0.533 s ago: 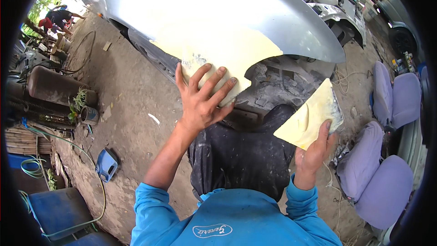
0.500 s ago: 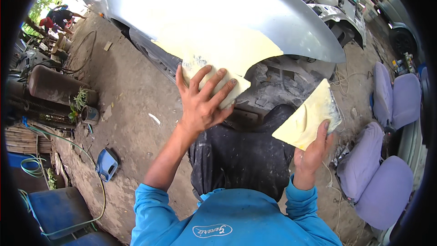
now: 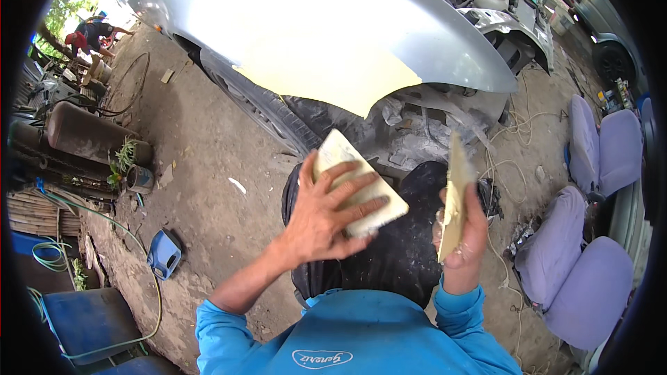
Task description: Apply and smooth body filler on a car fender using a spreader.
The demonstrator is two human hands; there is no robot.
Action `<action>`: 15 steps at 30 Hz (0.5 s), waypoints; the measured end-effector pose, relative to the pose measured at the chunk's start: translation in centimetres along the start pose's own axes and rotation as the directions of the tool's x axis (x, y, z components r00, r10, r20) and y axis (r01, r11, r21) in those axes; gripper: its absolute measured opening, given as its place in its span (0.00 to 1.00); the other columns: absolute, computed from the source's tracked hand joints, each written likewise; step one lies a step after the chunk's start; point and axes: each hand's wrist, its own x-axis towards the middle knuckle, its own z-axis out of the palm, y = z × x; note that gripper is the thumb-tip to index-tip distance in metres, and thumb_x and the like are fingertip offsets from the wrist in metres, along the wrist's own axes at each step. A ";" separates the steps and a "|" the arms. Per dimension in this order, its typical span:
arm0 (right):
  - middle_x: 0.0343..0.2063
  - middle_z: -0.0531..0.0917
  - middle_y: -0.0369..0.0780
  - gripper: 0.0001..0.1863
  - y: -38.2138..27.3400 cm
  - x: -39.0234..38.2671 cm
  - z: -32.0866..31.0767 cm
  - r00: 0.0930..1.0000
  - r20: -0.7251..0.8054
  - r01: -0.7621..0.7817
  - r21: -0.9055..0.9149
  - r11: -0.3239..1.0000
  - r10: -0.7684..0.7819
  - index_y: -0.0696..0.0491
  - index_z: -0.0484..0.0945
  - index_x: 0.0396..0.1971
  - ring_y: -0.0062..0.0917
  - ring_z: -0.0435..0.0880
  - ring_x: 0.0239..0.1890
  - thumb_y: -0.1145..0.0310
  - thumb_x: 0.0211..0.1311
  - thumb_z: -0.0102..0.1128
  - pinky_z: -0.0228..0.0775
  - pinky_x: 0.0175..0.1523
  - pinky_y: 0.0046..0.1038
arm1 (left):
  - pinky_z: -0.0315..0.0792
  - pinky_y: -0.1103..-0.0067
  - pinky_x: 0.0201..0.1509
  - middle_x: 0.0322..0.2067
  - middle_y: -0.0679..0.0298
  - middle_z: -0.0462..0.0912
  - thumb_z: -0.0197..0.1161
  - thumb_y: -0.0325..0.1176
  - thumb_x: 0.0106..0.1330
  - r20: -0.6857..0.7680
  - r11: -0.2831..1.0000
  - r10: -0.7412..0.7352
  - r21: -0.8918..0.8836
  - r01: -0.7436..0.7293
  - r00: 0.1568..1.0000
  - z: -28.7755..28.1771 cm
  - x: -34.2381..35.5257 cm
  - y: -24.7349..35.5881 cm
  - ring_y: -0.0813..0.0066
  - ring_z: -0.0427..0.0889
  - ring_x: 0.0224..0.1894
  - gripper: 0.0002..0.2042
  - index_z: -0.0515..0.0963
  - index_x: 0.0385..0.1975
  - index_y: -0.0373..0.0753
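Observation:
A silver car fender arches across the top, with pale yellow filler coating its lower edge over the wheel opening. Below that edge and apart from it, my left hand grips a flat rectangular putty spreader, fingers spread across its pale face. Further right, my right hand pinches a putty board caked with yellow filler. The board is turned nearly edge-on, and some motion blurs its upper end. Both tools are over my dark trousers.
Purple seat cushions lie on the right, near loose cords on the dirt floor. A blue plastic piece, a hose, a brown tank and a blue drum are at left. Another person bends over at the far left.
My left hand has drawn the spreader down off the fender toward my lap. My right hand has turned the putty board from face-on to nearly edge-on.

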 end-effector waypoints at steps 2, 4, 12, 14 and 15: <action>0.43 0.83 0.40 0.20 -0.5 -0.4 1.2 0.971 -0.037 0.228 -0.169 0.959 -0.237 0.56 0.71 0.56 0.25 0.84 0.44 0.58 0.72 0.48 0.79 0.49 0.26 | 0.39 0.40 0.69 0.58 0.69 0.75 0.63 0.52 0.52 -0.117 0.985 0.040 0.172 -0.019 0.992 0.2 1.2 -1.1 0.59 0.67 0.63 0.22 0.82 0.49 0.56; 0.45 0.83 0.41 0.21 -0.6 0.1 0.6 0.974 -0.057 0.207 -0.168 0.964 -0.220 0.56 0.71 0.57 0.25 0.84 0.45 0.58 0.73 0.47 0.79 0.49 0.27 | 0.38 0.39 0.67 0.58 0.68 0.74 0.65 0.50 0.51 -0.288 0.954 0.120 0.299 -0.030 0.950 -0.2 3.6 -2.0 0.60 0.68 0.62 0.23 0.81 0.49 0.56; 0.49 0.81 0.41 0.21 0.1 0.2 -1.2 0.973 -0.140 0.160 -0.161 0.974 -0.183 0.56 0.68 0.59 0.28 0.83 0.47 0.59 0.73 0.47 0.79 0.50 0.30 | 0.40 0.48 0.70 0.56 0.72 0.77 0.72 0.45 0.42 -0.396 0.904 0.199 0.426 -0.013 0.896 -1.2 10.6 -3.5 0.59 0.69 0.59 0.25 0.83 0.47 0.58; 0.49 0.81 0.41 0.21 0.1 0.3 -1.5 0.969 -0.150 0.170 -0.172 0.970 -0.197 0.55 0.68 0.59 0.28 0.83 0.47 0.59 0.73 0.47 0.79 0.50 0.31 | 0.40 0.48 0.70 0.56 0.72 0.77 0.72 0.45 0.42 -0.390 0.906 0.202 0.422 -0.021 0.898 -1.1 10.7 -3.8 0.59 0.69 0.60 0.25 0.83 0.46 0.59; 0.49 0.81 0.41 0.21 0.1 0.4 -1.6 0.966 -0.155 0.179 -0.183 0.967 -0.208 0.55 0.68 0.59 0.28 0.84 0.46 0.59 0.73 0.47 0.79 0.50 0.31 | 0.40 0.48 0.70 0.56 0.72 0.77 0.72 0.45 0.42 -0.393 0.909 0.196 0.417 -0.015 0.898 -1.1 10.6 -3.8 0.59 0.69 0.59 0.25 0.83 0.47 0.59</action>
